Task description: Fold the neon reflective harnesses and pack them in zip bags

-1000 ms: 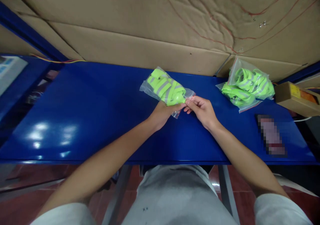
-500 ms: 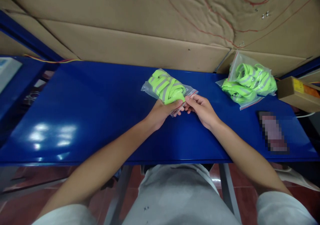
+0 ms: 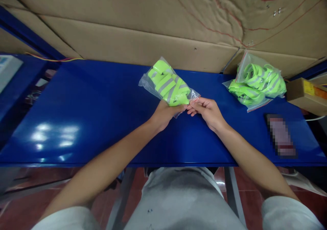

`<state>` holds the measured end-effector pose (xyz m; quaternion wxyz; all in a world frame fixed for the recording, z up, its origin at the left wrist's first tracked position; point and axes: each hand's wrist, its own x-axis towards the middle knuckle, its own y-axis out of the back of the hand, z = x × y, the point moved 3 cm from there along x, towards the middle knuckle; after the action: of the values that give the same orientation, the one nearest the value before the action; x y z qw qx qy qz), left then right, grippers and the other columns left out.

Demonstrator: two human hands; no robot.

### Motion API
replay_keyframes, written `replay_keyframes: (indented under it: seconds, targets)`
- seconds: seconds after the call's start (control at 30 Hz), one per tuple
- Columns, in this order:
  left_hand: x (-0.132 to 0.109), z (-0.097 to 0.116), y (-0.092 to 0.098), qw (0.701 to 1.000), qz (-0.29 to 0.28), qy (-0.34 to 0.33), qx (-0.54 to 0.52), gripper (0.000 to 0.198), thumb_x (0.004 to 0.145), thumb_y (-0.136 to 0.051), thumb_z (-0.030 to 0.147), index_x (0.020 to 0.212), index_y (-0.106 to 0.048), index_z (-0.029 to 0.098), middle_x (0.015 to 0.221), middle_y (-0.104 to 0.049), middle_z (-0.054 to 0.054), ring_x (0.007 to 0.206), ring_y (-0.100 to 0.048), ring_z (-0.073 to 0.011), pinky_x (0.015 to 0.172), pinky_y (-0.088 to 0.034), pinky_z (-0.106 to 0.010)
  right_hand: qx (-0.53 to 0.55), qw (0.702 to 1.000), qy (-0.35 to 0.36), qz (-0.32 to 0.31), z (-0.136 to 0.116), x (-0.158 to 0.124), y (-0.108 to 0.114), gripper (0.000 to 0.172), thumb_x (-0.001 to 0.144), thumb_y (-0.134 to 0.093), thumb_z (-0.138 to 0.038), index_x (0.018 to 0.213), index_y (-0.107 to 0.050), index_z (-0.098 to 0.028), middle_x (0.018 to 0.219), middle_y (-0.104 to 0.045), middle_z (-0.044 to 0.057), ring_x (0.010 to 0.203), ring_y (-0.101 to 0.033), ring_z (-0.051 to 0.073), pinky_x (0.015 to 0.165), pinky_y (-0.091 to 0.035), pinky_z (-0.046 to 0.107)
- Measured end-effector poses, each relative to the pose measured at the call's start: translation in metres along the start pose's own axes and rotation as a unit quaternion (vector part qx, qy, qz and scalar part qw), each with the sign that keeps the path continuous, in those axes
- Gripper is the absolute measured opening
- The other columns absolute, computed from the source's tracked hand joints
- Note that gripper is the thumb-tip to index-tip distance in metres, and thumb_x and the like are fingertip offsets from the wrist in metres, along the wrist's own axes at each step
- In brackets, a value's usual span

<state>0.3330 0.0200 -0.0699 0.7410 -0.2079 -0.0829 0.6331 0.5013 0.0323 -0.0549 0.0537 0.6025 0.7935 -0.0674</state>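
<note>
A clear plastic bag [image 3: 165, 83] stuffed with neon-green bands with grey stripes is held over the middle of the blue table [image 3: 89, 114]. My left hand [image 3: 163, 114] grips the bag's near end from below, fingers closed on it. My right hand [image 3: 206, 111] pinches the same mouth edge of the bag from the right, fingers pressed together. The bag's far end tilts up and away toward the cardboard wall.
Two more filled bags of green bands [image 3: 257, 84] lie piled at the back right. A blurred flat object [image 3: 281, 140] lies near the right front edge, a cardboard box [image 3: 305, 93] beyond it. A cardboard wall [image 3: 153, 29] backs the table.
The bag's far end has lifted and tilted a little further away and left; both hands stay at its mouth, almost in the same place.
</note>
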Motion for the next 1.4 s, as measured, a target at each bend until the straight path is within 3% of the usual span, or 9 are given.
replay_keyframes:
  seconds: [0.17, 0.33, 0.57, 0.7, 0.83, 1.13, 1.33, 1.4]
  targets:
    - [-0.001, 0.001, 0.000, 0.999, -0.011, 0.032, -0.005, 0.037, 0.068, -0.091, 0.032, 0.094, -0.074, 0.012, 0.085, -0.073, -0.006, 0.075, -0.066, -0.0145, 0.072, -0.052, -0.029, 0.004, 1.000, -0.005, 0.014, -0.002, 0.000, -0.001, 0.044, 0.073, -0.086, -0.058, 0.083, -0.072, -0.017, 0.077, -0.074, 0.004, 0.072, -0.069, 0.014, 0.060, -0.055, 0.024]
    - [-0.003, -0.002, -0.003, 1.000, -0.009, 0.012, 0.023, 0.031, 0.072, -0.089, 0.031, 0.093, -0.074, 0.013, 0.083, -0.072, -0.005, 0.074, -0.064, -0.0140, 0.069, -0.051, -0.027, -0.001, 1.000, -0.012, 0.016, 0.003, 0.003, 0.002, 0.044, 0.074, -0.086, -0.057, 0.088, -0.071, -0.018, 0.076, -0.072, 0.003, 0.070, -0.067, 0.014, 0.059, -0.055, 0.025]
    - [-0.005, -0.005, -0.003, 0.999, 0.034, -0.007, 0.014, 0.029, 0.068, -0.090, 0.024, 0.091, -0.075, 0.016, 0.086, -0.073, -0.003, 0.078, -0.066, -0.0156, 0.073, -0.052, -0.029, -0.032, 0.997, 0.073, 0.004, -0.002, 0.000, -0.002, 0.037, 0.080, -0.083, -0.054, 0.091, -0.073, -0.020, 0.075, -0.072, 0.001, 0.070, -0.067, 0.014, 0.068, -0.059, 0.031]
    - [-0.005, 0.001, -0.004, 1.000, 0.019, -0.018, 0.014, 0.036, 0.068, -0.092, 0.031, 0.096, -0.075, 0.016, 0.093, -0.075, -0.005, 0.084, -0.068, -0.0171, 0.079, -0.054, -0.031, -0.034, 0.997, 0.070, 0.031, -0.002, 0.000, -0.002, 0.036, 0.080, -0.081, -0.055, 0.087, -0.071, -0.021, 0.073, -0.069, 0.000, 0.066, -0.064, 0.013, 0.064, -0.056, 0.029]
    - [-0.004, 0.005, -0.005, 1.000, 0.002, 0.005, 0.012, 0.037, 0.070, -0.091, 0.036, 0.094, -0.075, 0.014, 0.089, -0.075, -0.006, 0.075, -0.067, -0.0157, 0.073, -0.053, -0.030, -0.028, 0.996, 0.068, 0.045, 0.000, 0.000, -0.001, 0.037, 0.080, -0.081, -0.055, 0.081, -0.069, -0.021, 0.071, -0.068, -0.001, 0.062, -0.060, 0.011, 0.060, -0.052, 0.028]
    - [-0.003, 0.003, -0.002, 1.000, -0.006, 0.006, 0.015, 0.040, 0.069, -0.092, 0.031, 0.102, -0.076, 0.016, 0.098, -0.075, -0.007, 0.083, -0.067, -0.0155, 0.073, -0.052, -0.027, -0.033, 0.998, 0.052, 0.008, -0.003, 0.002, 0.001, 0.039, 0.079, -0.081, -0.058, 0.090, -0.072, -0.021, 0.078, -0.071, 0.001, 0.073, -0.065, 0.014, 0.065, -0.054, 0.028]
    - [-0.001, 0.003, -0.004, 0.998, -0.047, 0.016, 0.047, 0.036, 0.074, -0.089, 0.035, 0.101, -0.075, 0.016, 0.090, -0.074, -0.007, 0.076, -0.065, -0.0149, 0.069, -0.052, -0.027, 0.004, 0.998, 0.051, 0.046, -0.006, 0.002, 0.003, 0.041, 0.079, -0.080, -0.062, 0.082, -0.069, -0.022, 0.075, -0.067, 0.001, 0.071, -0.062, 0.014, 0.067, -0.055, 0.028]
    - [-0.002, 0.010, -0.006, 0.990, -0.106, 0.051, 0.082, 0.037, 0.077, -0.086, 0.045, 0.095, -0.076, 0.015, 0.086, -0.074, -0.009, 0.072, -0.066, -0.0160, 0.066, -0.052, -0.028, 0.027, 0.995, 0.065, 0.075, -0.009, 0.003, 0.008, 0.041, 0.075, -0.085, -0.059, 0.083, -0.068, -0.023, 0.075, -0.065, -0.001, 0.069, -0.060, 0.014, 0.067, -0.054, 0.028]
